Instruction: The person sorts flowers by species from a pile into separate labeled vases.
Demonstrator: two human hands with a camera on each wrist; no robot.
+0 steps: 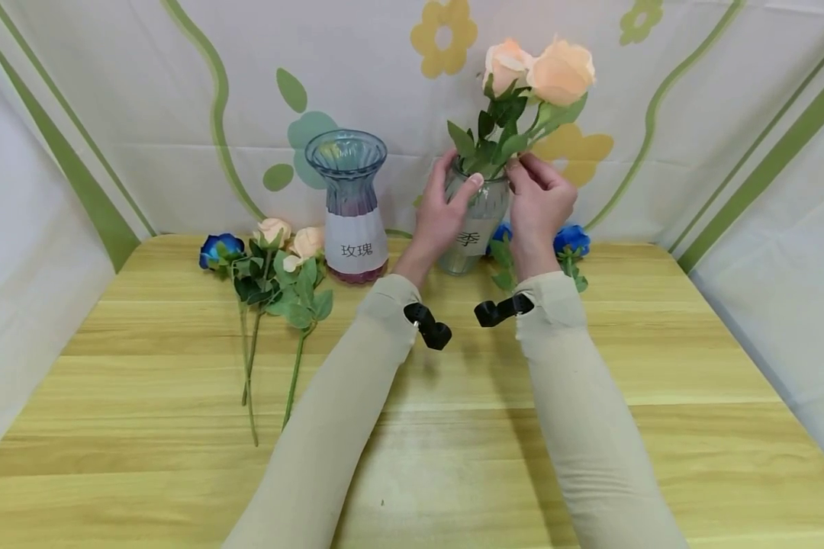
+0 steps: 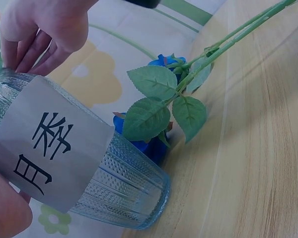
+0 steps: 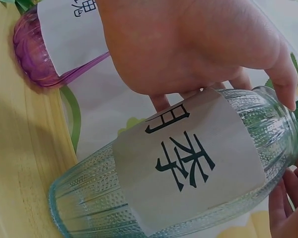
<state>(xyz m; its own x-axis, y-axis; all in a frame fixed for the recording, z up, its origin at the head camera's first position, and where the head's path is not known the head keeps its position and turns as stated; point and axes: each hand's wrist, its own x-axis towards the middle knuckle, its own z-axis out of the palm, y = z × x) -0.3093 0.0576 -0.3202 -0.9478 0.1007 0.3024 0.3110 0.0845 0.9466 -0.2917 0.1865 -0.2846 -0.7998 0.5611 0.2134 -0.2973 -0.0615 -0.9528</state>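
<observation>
Vase (image 3: 184, 166) reads 月季; left hand (image 1: 441, 213) grips it; right hand (image 1: 541, 202) curled, hold unclear.

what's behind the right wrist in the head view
A blue rose shows on each side, with green leaves; whatever lies directly between them is covered by the wrist and sleeve.

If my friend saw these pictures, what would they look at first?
Probably the two big peach roses standing up from the clear vase, with the left hand around its neck and the right hand at its rim. Next, maybe the blue-and-purple vase to its left, with a white label. The bright blue rose lying farther left, near the back of the table, also pops out.
</observation>
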